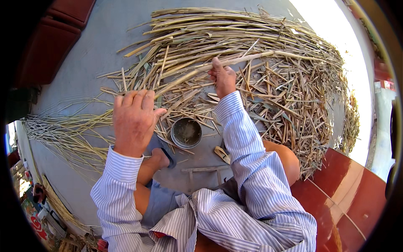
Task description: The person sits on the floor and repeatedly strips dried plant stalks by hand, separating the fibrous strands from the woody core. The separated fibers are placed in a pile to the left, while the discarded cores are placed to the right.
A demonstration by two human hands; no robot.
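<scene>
A long pale reed stalk [184, 77] slants in front of me, rising from my left hand toward the upper right. My left hand [136, 119] is closed with its fingers curled over the stalk's near end; the exact grip is hidden behind the knuckles. Farther along, my right hand [223, 78] is closed on the same stalk, thumb raised against it. Beyond both hands lies a thick bundle of dry reed stalks [201, 31], spread across the floor. Short dry husks and leaf pieces [289, 113] are heaped to the right.
A round bowl [186, 132] with dark contents sits between my feet. Near it are a pale wooden piece [222, 154] and a low wooden frame [205, 169]. Thin peeled strips [71, 126] fan out at left. Red tiles [340, 189] form a ledge at right; dark red furniture [50, 46] stands far left.
</scene>
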